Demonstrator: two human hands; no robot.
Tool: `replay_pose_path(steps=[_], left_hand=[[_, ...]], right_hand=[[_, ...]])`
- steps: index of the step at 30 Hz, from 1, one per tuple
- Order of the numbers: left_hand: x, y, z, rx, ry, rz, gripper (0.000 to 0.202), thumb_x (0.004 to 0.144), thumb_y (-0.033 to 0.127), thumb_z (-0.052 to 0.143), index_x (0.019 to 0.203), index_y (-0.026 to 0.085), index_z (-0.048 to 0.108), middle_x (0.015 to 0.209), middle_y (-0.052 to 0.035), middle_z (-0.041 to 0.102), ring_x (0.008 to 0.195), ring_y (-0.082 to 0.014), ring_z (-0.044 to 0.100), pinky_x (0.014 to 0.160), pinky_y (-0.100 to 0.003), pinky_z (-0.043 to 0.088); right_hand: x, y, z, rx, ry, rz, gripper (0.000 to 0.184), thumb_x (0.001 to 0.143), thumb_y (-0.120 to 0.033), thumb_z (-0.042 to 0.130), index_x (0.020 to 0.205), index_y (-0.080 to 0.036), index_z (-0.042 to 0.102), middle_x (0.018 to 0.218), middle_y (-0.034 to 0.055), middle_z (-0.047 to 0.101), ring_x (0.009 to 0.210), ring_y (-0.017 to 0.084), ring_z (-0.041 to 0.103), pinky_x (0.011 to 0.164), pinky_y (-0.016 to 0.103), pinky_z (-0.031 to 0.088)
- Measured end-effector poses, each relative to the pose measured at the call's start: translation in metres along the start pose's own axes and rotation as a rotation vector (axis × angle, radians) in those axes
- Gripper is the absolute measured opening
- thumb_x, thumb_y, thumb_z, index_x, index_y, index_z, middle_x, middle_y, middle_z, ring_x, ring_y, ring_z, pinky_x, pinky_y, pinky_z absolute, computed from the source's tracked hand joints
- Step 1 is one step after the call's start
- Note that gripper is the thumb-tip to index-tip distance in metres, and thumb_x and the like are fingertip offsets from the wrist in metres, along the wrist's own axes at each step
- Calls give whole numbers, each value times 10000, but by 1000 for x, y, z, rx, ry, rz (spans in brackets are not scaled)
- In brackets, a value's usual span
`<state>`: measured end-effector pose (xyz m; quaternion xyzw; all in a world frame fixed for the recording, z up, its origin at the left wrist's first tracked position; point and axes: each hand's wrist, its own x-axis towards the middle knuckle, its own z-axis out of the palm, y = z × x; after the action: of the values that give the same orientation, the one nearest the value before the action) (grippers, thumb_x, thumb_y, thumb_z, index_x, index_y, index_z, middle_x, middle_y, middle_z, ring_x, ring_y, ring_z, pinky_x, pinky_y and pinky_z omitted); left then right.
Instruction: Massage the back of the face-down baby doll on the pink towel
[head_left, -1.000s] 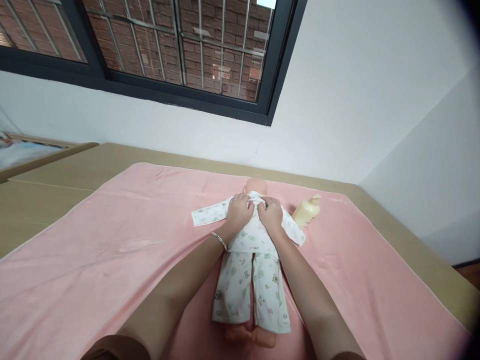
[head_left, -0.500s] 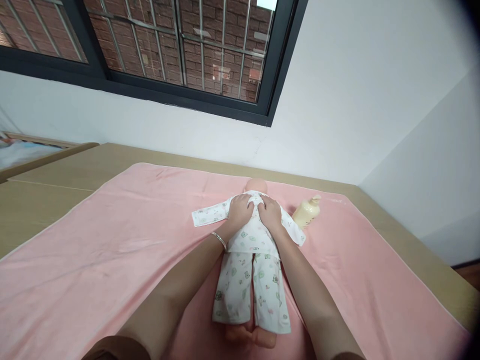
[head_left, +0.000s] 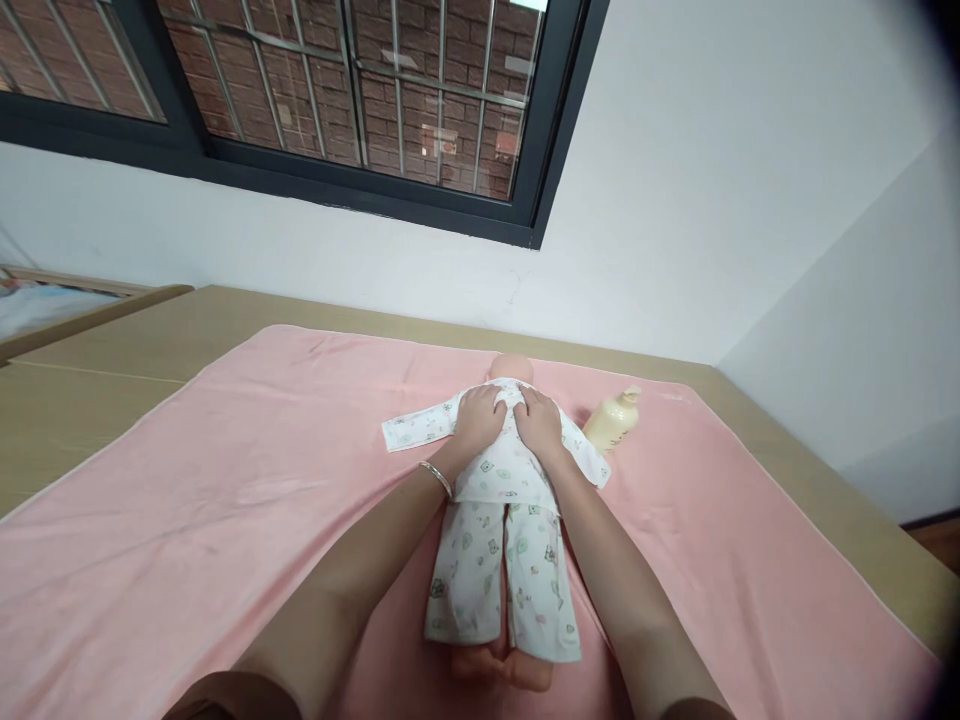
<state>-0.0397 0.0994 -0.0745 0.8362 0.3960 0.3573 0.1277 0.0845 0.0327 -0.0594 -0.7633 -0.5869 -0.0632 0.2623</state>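
White-clad doll (head_left: 508,484) looked light, soft outside; torso (head_left: 513,455) suited holding. Left hand (head_left: 478,420) and right hand (head_left: 539,422) lay there, fingers loosely open.

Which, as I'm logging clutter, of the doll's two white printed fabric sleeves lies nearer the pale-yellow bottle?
The white printed sleeve on the person's right, beside the pale-yellow bottle; the other sleeve extends to the left, beyond the left hand.
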Motion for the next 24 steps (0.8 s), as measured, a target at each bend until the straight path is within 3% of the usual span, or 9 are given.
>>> replay_pose_path(steps=[17,21,24], left_hand=[[-3,0,0,-54,37,21,322,896,186,452,1140,194,661,1212,-63,689,1157,-237,585,1054,-406,410],[-3,-1,0,-107,61,47,268,886,170,482,1053,217,687,1129,-45,715,1100,-227,604,1013,-397,430],[-3,-1,1,-105,97,39,181,867,178,526,947,201,687,1026,-56,721,1036,-229,618,973,-388,449]], right_hand=[[2,2,0,-9,-40,5,497,929,-235,380,1389,-181,558,1397,119,570,1305,260,496,1119,375,322],[1,3,0,15,-5,-24,463,917,-217,390,1317,-187,621,1348,104,609,1255,242,529,1083,345,343],[-2,0,-1,69,37,-40,392,904,-220,406,1173,-185,690,1191,83,689,1127,227,588,1006,313,381]])
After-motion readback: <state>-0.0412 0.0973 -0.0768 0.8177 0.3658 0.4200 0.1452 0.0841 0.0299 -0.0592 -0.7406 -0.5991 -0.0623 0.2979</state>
